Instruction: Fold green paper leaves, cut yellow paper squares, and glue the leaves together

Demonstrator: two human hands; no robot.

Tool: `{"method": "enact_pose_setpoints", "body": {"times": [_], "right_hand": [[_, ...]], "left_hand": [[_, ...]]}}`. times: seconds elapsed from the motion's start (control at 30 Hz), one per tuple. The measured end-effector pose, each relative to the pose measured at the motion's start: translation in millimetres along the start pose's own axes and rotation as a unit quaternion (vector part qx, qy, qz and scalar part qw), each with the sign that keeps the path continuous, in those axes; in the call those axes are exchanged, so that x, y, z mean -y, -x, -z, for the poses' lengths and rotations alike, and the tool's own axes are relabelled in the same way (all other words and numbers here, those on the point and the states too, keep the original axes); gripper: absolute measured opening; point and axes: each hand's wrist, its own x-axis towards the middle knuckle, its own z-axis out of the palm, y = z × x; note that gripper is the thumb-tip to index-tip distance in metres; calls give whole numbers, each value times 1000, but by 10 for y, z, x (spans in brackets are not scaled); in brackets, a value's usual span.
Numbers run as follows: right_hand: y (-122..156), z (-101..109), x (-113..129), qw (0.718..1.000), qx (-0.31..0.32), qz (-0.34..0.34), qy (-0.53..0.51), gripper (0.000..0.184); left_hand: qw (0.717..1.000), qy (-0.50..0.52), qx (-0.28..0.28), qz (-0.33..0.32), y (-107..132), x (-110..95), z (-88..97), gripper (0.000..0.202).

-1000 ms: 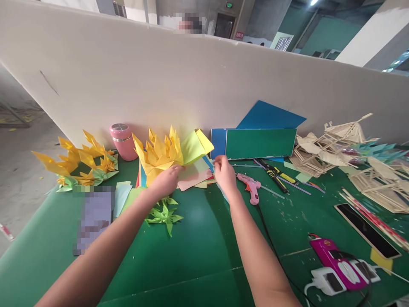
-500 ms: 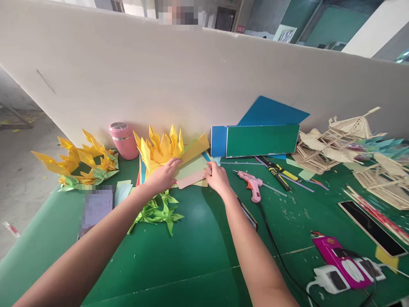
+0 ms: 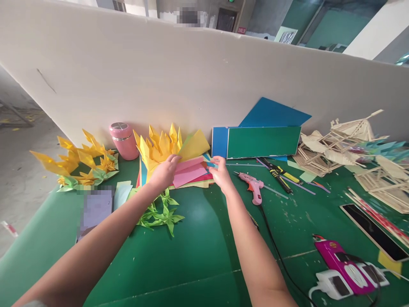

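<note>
A stack of coloured paper sheets [image 3: 191,172] lies on the green table [image 3: 198,251] against the beige partition. My left hand [image 3: 164,172] holds up the upper yellow sheets at the stack's left edge, below a yellow folded paper flower [image 3: 158,145]. My right hand [image 3: 220,172] is at the stack's right edge, fingers pinching the corner of the pink sheets uncovered there. Green folded paper leaves [image 3: 159,213] lie under my left forearm.
A pink cup [image 3: 123,140] and more yellow paper flowers [image 3: 79,160] stand at the left. Blue and green boards [image 3: 262,140] lean on the partition. A pink glue gun [image 3: 254,187], tools, stick models [image 3: 348,145], a phone [image 3: 373,232] and a power strip [image 3: 348,277] fill the right.
My left hand has lifted the yellow and pale sheets higher, uncovering pink sheets beneath. My right hand has shifted slightly along the stack's right edge.
</note>
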Motion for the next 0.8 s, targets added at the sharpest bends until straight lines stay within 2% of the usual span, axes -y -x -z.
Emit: {"method": "enact_pose_setpoints", "body": {"times": [0.1,0.23,0.37,0.5,0.57,0.67,0.8], "right_hand": [[79,34,-144,1000,-21,-17,-7,40],[208,-88,-226,998,6,-35,-52,37],[286,-294,-167,992,36,-12,-118,37],[277,-411,-63,983,56,26,-174,37],[237,-413,-24,980,60,39,-184,36],[145,-355,5,982,53,54,-173,35],[9,-200,6,990,-10,74,-121,28]], "left_hand": [[1000,0,-14,13,-12,11,23,54],[1000,-1,-17,16,-4,6,14,53],[1000,-5,-1,1,42,-15,-26,45],[1000,-21,13,-3,87,-61,-52,59],[999,-30,16,-1,88,-78,-54,59],[999,-35,17,0,65,-72,-43,49],[999,-28,25,-14,49,-27,-21,42]]}}
